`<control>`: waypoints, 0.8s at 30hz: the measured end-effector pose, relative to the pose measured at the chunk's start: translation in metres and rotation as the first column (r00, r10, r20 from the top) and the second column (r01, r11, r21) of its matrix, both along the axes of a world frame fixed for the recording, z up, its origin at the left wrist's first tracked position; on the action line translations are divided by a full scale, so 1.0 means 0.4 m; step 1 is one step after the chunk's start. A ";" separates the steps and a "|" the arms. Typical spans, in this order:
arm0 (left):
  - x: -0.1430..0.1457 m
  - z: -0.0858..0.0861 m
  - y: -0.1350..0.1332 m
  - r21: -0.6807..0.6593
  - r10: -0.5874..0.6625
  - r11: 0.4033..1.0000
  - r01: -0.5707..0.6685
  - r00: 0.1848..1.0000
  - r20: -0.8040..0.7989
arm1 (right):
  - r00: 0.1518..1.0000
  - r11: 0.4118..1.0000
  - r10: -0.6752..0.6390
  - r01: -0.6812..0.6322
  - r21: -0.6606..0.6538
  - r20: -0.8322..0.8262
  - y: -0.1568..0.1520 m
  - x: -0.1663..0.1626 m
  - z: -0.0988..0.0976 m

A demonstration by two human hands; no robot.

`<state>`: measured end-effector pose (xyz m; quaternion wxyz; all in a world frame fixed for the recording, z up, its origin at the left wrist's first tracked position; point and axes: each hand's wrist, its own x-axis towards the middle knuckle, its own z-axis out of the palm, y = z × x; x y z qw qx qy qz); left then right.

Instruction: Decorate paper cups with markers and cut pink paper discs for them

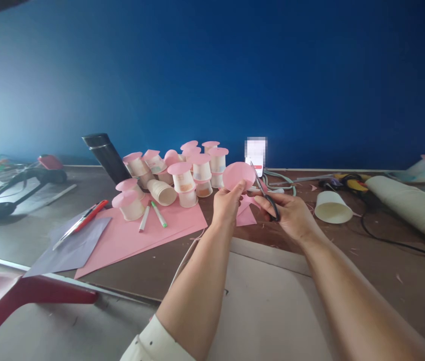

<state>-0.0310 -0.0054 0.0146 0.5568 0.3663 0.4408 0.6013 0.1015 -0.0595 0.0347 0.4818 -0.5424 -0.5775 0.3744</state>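
Observation:
My left hand pinches a round pink paper disc by its lower edge, thumb on the face towards me. In my right hand is a pair of scissors with black handles, its blades pointing up beside the disc's right edge. Whether the blades touch the paper I cannot tell. Beneath the hands lies a pink paper scrap. Left of the disc stand several paper cups topped with pink paper, some stacked in pairs.
Pink sheets and a grey sheet lie at left with a red utility knife, a white marker and a green-capped marker. A black flask leans behind. Rightward are a lone cup, nested cups, cables and a lit phone.

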 end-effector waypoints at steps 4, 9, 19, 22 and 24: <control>-0.001 -0.003 0.002 -0.007 -0.012 1.000 0.012 1.000 -0.004 | 0.999 1.000 -0.004 0.004 0.015 0.040 -0.003 -0.001 0.004; -0.002 -0.001 -0.001 0.001 -0.024 1.000 0.024 1.000 0.006 | 1.000 1.000 0.008 -0.008 0.010 0.011 0.001 0.002 -0.003; -0.005 0.000 -0.002 -0.038 -0.035 0.999 0.036 0.999 0.023 | 1.000 1.000 -0.012 0.012 0.019 -0.014 0.010 0.006 -0.018; -0.001 0.003 -0.006 0.002 -0.045 0.999 0.045 0.988 0.150 | 0.996 0.997 -0.079 0.079 -0.007 -0.034 0.012 0.005 -0.016; 0.001 0.004 -0.005 -0.005 -0.071 0.997 0.074 0.970 0.231 | 0.990 0.991 -0.133 0.132 -0.023 -0.047 0.014 0.004 -0.014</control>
